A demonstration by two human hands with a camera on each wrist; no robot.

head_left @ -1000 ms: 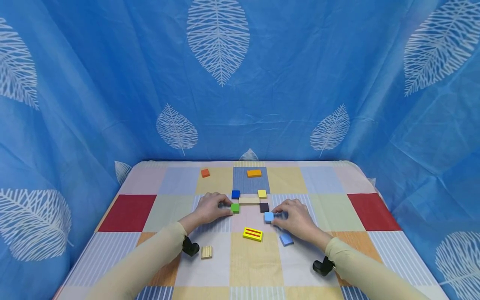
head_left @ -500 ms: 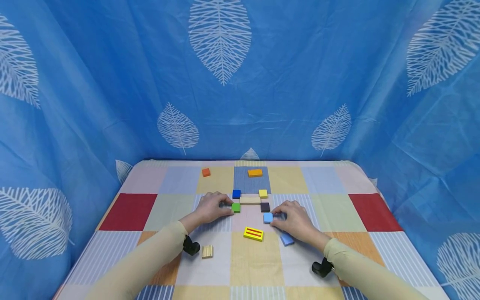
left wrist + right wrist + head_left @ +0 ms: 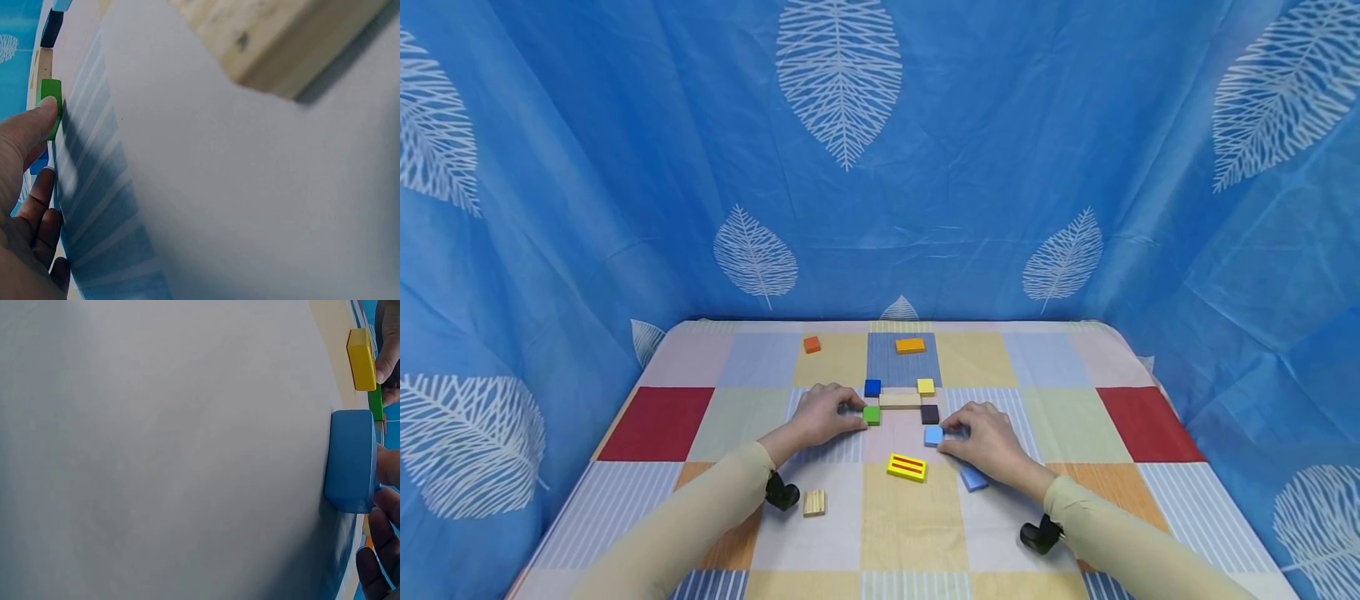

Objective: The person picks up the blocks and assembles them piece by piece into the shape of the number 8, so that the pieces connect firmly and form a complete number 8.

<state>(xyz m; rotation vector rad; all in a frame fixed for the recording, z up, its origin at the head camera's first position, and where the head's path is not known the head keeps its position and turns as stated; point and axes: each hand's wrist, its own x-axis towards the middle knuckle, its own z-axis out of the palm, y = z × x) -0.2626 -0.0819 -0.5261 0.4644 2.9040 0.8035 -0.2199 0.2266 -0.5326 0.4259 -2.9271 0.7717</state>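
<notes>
My left hand (image 3: 822, 418) pinches a green block (image 3: 871, 416) between thumb and fingers, at the left end of a natural wood plank (image 3: 899, 402). In the left wrist view the thumb presses on the green block (image 3: 51, 94). A light blue block (image 3: 933, 436) is pinched by my right hand (image 3: 988, 440), just in front of a black block (image 3: 929, 414). A dark blue block (image 3: 872, 388) and a pale yellow block (image 3: 926, 387) sit behind the plank's two ends. In the right wrist view, a nearer blue block (image 3: 351, 461) mostly hides what the right fingertips hold.
A yellow block with red stripes (image 3: 907, 467) lies in front of the group. A mid-blue block (image 3: 973, 478) lies below my right hand, a wooden block (image 3: 814, 503) near my left wrist. Farther back are a red-orange block (image 3: 812, 344) and an orange block (image 3: 910, 346).
My right hand has slid slightly to the left with the light blue block. The left hand stays in place on the green block.
</notes>
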